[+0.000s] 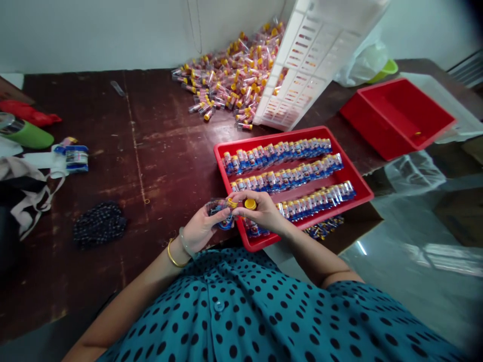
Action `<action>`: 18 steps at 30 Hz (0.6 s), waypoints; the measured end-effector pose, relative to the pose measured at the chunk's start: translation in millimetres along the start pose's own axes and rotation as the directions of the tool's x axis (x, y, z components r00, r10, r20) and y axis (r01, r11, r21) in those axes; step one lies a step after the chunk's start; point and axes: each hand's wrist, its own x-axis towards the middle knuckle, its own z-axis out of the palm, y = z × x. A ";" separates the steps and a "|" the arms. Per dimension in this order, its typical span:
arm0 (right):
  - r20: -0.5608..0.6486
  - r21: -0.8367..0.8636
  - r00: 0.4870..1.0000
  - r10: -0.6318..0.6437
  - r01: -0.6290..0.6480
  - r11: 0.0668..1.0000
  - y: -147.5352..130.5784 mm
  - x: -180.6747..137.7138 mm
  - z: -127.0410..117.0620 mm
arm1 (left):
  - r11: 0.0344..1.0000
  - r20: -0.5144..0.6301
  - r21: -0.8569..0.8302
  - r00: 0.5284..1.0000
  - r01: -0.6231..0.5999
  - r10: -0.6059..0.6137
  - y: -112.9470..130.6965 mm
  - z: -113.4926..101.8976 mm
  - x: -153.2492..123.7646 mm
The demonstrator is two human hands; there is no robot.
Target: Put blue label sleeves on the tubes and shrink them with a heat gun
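Note:
My left hand (204, 227) is closed around a small clear tube with a blue label (217, 208), held over the table's near edge. My right hand (260, 211) pinches the tube's yellow-capped end (249, 203), fingers closed on it. Both hands hover at the near left corner of a red tray (226, 149) that holds three rows of blue-labelled tubes (281, 151). A pile of yellow-capped tubes (234, 70) lies at the far side of the dark wooden table (158, 136).
A white slatted crate (313, 55) leans over the pile. An empty red bin (396, 115) sits at the right on a white tray. At the left lie a green cup (26, 133), tape rolls (75, 158) and a dark cloth (98, 223). Floor shows right.

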 end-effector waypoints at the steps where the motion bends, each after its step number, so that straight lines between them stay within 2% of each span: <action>1: -0.019 0.008 1.000 0.006 -0.006 1.000 0.7 -2.4 0.4 | 1.000 -0.008 0.014 1.000 -0.009 0.009 0.0 1.9 0.4; 6: -0.055 0.044 0.997 0.059 -0.057 0.997 3.4 -7.7 0.1 | 0.997 -0.042 0.069 0.999 -0.018 0.021 -2.0 7.0 0.2; 12: -0.020 0.125 0.999 0.050 -0.047 0.991 3.5 -8.6 -0.7 | 0.997 -0.055 0.077 0.998 -0.016 0.020 -5.0 10.2 2.2; 15: -0.090 0.077 0.993 0.073 -0.066 0.995 -0.8 -11.1 -28.3 | 0.997 -0.044 0.081 0.999 0.016 -0.012 -5.0 12.6 5.6; 18: -0.294 -0.058 0.949 0.117 -0.139 0.989 -6.7 -21.2 -84.8 | 0.994 -0.002 0.097 0.998 0.058 -0.058 -7.2 12.2 9.9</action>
